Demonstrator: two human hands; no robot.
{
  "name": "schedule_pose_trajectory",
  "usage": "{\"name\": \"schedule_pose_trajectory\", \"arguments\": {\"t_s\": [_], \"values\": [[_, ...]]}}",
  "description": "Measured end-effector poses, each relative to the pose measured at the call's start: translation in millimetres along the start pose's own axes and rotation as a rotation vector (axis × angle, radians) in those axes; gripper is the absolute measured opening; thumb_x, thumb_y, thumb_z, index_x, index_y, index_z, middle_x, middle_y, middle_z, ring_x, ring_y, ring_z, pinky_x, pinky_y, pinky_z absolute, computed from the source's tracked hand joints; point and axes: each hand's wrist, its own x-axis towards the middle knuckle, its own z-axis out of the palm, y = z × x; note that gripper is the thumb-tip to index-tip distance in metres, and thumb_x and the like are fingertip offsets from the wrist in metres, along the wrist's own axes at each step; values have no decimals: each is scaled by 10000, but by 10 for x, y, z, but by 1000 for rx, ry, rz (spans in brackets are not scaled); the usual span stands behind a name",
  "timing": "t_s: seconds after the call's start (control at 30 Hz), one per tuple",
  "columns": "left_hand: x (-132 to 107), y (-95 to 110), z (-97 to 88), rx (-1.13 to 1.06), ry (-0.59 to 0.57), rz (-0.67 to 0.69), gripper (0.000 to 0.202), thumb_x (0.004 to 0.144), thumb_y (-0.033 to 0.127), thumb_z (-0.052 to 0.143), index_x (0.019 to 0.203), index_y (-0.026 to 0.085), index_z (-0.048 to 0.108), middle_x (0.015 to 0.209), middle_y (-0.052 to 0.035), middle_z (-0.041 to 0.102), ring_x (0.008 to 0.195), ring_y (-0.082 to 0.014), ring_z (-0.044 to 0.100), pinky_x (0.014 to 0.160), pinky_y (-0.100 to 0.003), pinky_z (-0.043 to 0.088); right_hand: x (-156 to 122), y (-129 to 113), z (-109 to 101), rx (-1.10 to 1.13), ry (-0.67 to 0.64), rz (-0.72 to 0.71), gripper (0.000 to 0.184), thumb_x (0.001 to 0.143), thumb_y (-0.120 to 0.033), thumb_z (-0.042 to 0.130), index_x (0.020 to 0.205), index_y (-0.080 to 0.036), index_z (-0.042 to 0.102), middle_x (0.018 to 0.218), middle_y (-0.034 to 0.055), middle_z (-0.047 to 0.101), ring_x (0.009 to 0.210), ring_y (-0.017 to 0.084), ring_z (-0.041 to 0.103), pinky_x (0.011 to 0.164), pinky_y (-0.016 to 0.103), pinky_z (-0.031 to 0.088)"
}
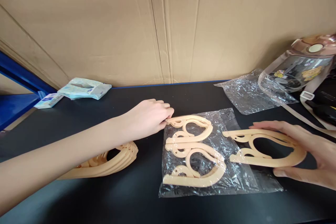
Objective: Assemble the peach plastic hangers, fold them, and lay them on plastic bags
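Note:
A clear plastic bag (236,178) lies flat on the black table, with two folded beige hangers (207,147) in it, one above the other. My left hand (154,113) is closed in a pinch at the bag's upper left corner, by the tip of the upper hanger. My right hand (307,150) grips another folded hanger (262,162) by its rounded end, thumb below and fingers above. That hanger's two tips point left, over the bag's right part. Beneath my left forearm sits a stack of the same hangers (123,161), partly hidden.
At the back left are a tissue pack (97,89) and a small white-blue packet (48,100). Another clear bag (246,94) lies at the back right, beside a strapped drinking bottle (296,70). A cardboard wall (118,28) closes off the back.

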Motion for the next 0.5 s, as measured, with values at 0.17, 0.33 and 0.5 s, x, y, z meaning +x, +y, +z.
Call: {"name": "schedule_pose_trajectory", "arguments": {"t_s": [0.17, 0.33, 0.5], "values": [[-50, 53, 18, -25, 11, -104, 117, 894, 157, 519, 950, 181, 619, 984, -63, 663, 903, -244, 646, 745, -331, 466, 45, -149, 52, 131, -118, 48, 611, 761, -581, 672, 1320, -450, 463, 1373, 51, 579, 1221, 361, 581, 1023, 474, 503], [-212, 121, 13, -127, 22, -341, 316, 962, 255, 389, 1204, 149, 563, 1008, -83, 698, 789, -235, 688, 594, -309, 481, 107, -187, 48, 224, -160, 17, 615, 762, -532, 720, 1313, -419, 473, 1371, 22, 583, 1259, 301, 565, 1045, 384, 489], [-352, 104, 63, -513, -51, -381, 424, 1013, 412, 315, 1309, 220, 550, 1036, -59, 729, 727, -172, 698, 590, -249, 504, 156, -170, 56, 333, -221, 91, 630, 740, -497, 749, 1302, -427, 472, 1367, 3, 592, 1281, 283, 554, 1032, 350, 497]]}}
